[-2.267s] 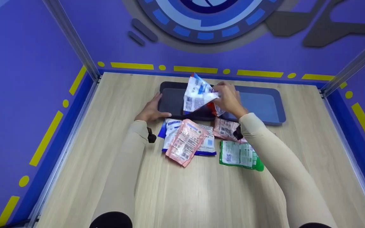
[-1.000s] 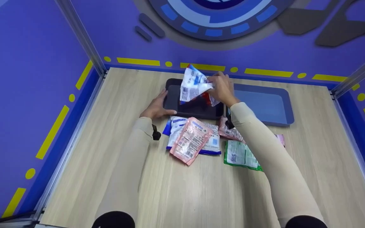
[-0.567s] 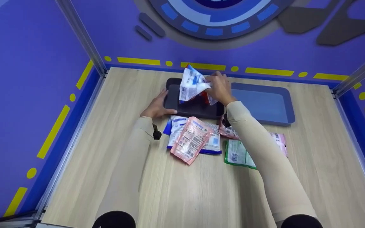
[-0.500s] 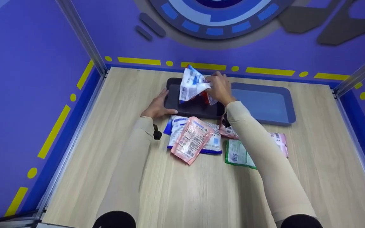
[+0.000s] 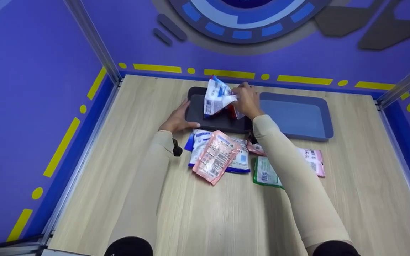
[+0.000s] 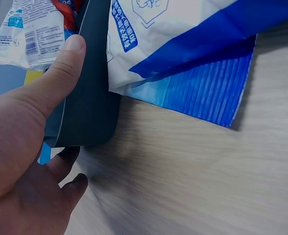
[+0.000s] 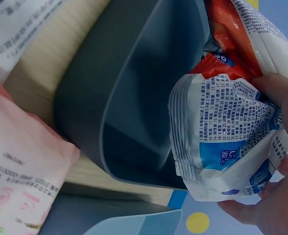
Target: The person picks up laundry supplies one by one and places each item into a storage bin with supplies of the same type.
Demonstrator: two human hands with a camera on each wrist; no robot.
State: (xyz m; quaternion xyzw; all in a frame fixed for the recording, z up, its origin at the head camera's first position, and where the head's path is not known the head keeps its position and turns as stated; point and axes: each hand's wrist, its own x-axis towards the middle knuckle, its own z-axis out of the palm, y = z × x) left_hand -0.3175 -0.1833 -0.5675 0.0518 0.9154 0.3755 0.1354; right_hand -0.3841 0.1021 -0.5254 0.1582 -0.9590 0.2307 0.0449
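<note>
Packet (image 5: 215,96) dipped slightly over dark tray (image 5: 222,123) since earlier. Table (image 5: 208,217) was pale wood-grain; walls (image 5: 45,71), purple. Right hand (image 5: 247,101) pinched packet; left hand (image 5: 177,120) lay spread against tray's corner.

The right hand (image 5: 246,101) and the packet (image 5: 215,97) it pinches hide part of the dark tray (image 5: 208,122) from us. In front of the tray, the right sleeve (image 5: 294,177) covers part of a green packet (image 5: 266,174), and a pink pouch (image 5: 215,157) overlaps white packaging (image 5: 198,143), so we cannot tell whether that is one bag or two. In the left wrist view, the picture's edge cuts off this packaging beside the tray.
</note>
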